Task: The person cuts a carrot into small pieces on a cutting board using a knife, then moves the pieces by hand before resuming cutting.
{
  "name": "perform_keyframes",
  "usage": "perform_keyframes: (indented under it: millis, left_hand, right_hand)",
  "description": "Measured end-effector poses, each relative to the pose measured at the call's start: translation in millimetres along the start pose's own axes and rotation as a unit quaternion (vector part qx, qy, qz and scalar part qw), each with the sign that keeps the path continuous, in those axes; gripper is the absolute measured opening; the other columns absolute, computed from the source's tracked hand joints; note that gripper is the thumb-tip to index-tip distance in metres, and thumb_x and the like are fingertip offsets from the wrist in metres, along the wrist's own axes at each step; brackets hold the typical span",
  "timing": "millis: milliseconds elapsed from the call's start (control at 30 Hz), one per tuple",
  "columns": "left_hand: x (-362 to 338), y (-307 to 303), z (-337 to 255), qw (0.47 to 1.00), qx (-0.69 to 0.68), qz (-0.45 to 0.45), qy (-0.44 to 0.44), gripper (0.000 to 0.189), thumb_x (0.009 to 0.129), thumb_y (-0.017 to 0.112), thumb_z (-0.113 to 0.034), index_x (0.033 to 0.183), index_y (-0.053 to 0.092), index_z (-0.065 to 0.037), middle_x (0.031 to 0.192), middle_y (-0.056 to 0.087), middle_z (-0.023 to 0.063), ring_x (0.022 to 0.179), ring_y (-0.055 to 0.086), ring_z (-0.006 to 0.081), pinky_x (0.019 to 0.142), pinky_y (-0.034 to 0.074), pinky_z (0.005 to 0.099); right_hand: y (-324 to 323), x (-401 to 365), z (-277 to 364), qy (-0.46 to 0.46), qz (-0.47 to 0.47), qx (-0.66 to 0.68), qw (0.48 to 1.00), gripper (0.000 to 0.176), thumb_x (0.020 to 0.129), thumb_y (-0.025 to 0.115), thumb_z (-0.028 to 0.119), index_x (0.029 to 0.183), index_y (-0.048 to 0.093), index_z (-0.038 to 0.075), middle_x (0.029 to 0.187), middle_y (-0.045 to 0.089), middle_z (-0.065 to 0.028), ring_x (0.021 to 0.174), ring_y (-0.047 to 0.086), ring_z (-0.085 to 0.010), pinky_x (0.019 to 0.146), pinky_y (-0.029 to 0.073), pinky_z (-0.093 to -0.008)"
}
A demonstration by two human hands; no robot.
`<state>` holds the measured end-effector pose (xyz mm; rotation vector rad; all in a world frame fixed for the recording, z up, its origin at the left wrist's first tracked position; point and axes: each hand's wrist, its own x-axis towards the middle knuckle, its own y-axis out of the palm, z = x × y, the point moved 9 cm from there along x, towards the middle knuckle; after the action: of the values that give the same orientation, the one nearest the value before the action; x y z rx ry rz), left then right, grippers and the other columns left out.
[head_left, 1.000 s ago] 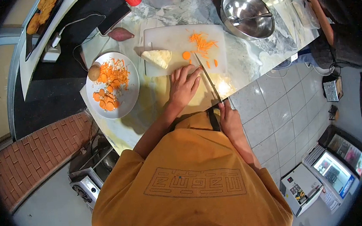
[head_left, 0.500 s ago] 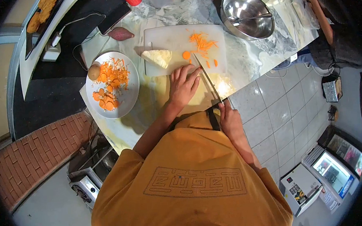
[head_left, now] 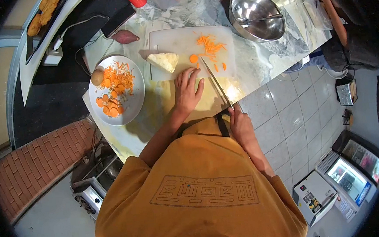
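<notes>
My right hand (head_left: pixel 242 125) is closed around the handle of a long knife (head_left: pixel 216 81) at the counter's front edge. The blade slants up to the left, its tip over the white cutting board (head_left: pixel 178 39). Left of the blade, my left hand (head_left: pixel 187 94) rests with its fingers stretched onto the board's near edge and its thumb apart. A small carrot piece lies by its index fingertip, just below a round carrot slice (head_left: pixel 193 58). Shredded carrot (head_left: pixel 211 45) and a few short carrot pieces lie farther right. A pale, cut wedge of vegetable (head_left: pixel 163 62) sits on the board's left side.
A white plate (head_left: pixel 139 100) of carrot slices and shreds stands left, with a brown round item (head_left: pixel 97 77) at its rim. A steel bowl (head_left: pixel 259 31) holding a utensil is back right. A purple sweet potato (head_left: pixel 125 36) lies behind. Another person's arm (head_left: pixel 336 18) shows far right.
My left thumb and fingers have drawn away from the knife blade, and the thumb now stands apart. The knife and right hand look almost unmoved.
</notes>
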<state>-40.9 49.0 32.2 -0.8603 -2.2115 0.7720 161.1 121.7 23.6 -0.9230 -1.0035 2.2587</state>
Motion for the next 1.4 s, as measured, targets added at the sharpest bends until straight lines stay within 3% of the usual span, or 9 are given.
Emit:
perform_keyframes:
  millis: [467,567,633,733,800,933,1033,1100,1400]
  left_hand:
    - [2.7,-5.8,-1.2,1.000,0.005,-0.012,-0.005,0.032,0.088,0.065,-0.015,0.118,0.058,-0.005,0.118,0.055,0.0105,0.106,0.053,0.0335,0.095,0.041,0.0441]
    - [9.1,-12.4,9.4,0.993,-0.074,-0.005,-0.096,0.031,0.090,0.064,-0.016,0.119,0.057,-0.005,0.115,0.058,0.0095,0.099,0.058,0.0301,0.088,0.046,0.0407]
    - [10.3,-5.4,19.7,0.965,-0.192,0.000,-0.181,0.033,0.092,0.064,-0.019,0.121,0.056,-0.003,0.115,0.060,0.0099,0.098,0.060,0.0273,0.086,0.048,0.0381]
    - [7.4,18.1,33.0,0.890,-0.351,0.033,-0.290,0.039,0.095,0.063,-0.024,0.125,0.054,-0.001,0.115,0.062,0.0117,0.099,0.062,0.0219,0.084,0.049,0.0336]
    - [8.0,34.9,32.7,0.860,-0.396,0.062,-0.314,0.042,0.096,0.063,-0.027,0.127,0.053,0.000,0.116,0.062,0.0130,0.100,0.062,0.0194,0.085,0.049,0.0316]
    - [22.9,41.9,29.4,0.913,-0.315,0.058,-0.253,0.042,0.099,0.060,-0.023,0.132,0.048,0.001,0.111,0.062,0.0084,0.099,0.063,0.0161,0.085,0.049,0.0279]
    - [29.4,47.9,32.0,0.878,-0.396,0.041,-0.265,0.035,0.099,0.061,-0.022,0.126,0.054,0.000,0.107,0.063,0.0053,0.096,0.062,0.0145,0.084,0.050,0.0278]
    - [26.6,60.8,25.7,0.759,-0.569,0.061,-0.310,0.027,0.097,0.063,-0.021,0.115,0.060,-0.002,0.100,0.066,0.0024,0.087,0.062,0.0120,0.077,0.051,0.0269]
    - [41.0,51.7,39.1,0.737,-0.577,0.058,-0.346,0.017,0.099,0.062,-0.022,0.103,0.066,-0.006,0.090,0.064,-0.0014,0.083,0.059,0.0075,0.077,0.048,0.0236]
  right_hand:
    - [8.8,8.9,-12.6,-0.016,0.025,0.013,0.999,0.036,0.105,0.039,0.034,0.104,0.050,0.000,0.080,0.061,-0.0365,0.077,0.059,-0.0567,0.061,0.049,-0.0593]
    - [-1.0,12.9,-2.9,-0.153,-0.013,0.164,0.974,0.042,0.105,0.039,0.041,0.103,0.051,0.001,0.069,0.063,-0.0259,0.055,0.061,-0.0435,0.046,0.047,-0.0457]
    - [27.3,0.9,-21.5,0.136,0.231,0.379,0.886,0.042,0.104,0.039,0.050,0.094,0.046,0.010,0.056,0.042,-0.0010,0.040,0.033,-0.0129,0.036,0.027,-0.0277]
    - [21.9,-5.7,-14.1,0.159,0.265,0.468,0.828,0.046,0.102,0.040,0.056,0.093,0.048,0.012,0.061,0.034,0.0059,0.044,0.026,-0.0020,0.037,0.020,-0.0204]
    - [15.1,-3.4,-8.4,0.144,0.275,0.478,0.822,0.046,0.101,0.041,0.057,0.092,0.047,0.013,0.061,0.035,0.0056,0.043,0.027,-0.0027,0.037,0.021,-0.0202]
    - [8.4,2.1,-3.3,0.134,0.277,0.484,0.819,0.046,0.101,0.041,0.059,0.090,0.043,0.014,0.061,0.036,0.0055,0.043,0.026,-0.0033,0.037,0.021,-0.0204]
    - [5.0,3.2,-0.1,0.133,0.276,0.467,0.829,0.047,0.101,0.040,0.059,0.088,0.041,0.014,0.060,0.034,0.0057,0.043,0.025,-0.0031,0.037,0.019,-0.0211]
    - [8.1,2.8,0.4,0.132,0.290,0.476,0.820,0.047,0.101,0.039,0.059,0.089,0.042,0.014,0.060,0.034,0.0057,0.043,0.024,-0.0030,0.037,0.019,-0.0213]
    - [4.2,4.5,6.3,0.124,0.309,0.487,0.808,0.046,0.102,0.039,0.058,0.089,0.041,0.014,0.059,0.033,0.0054,0.043,0.022,-0.0033,0.037,0.017,-0.0217]
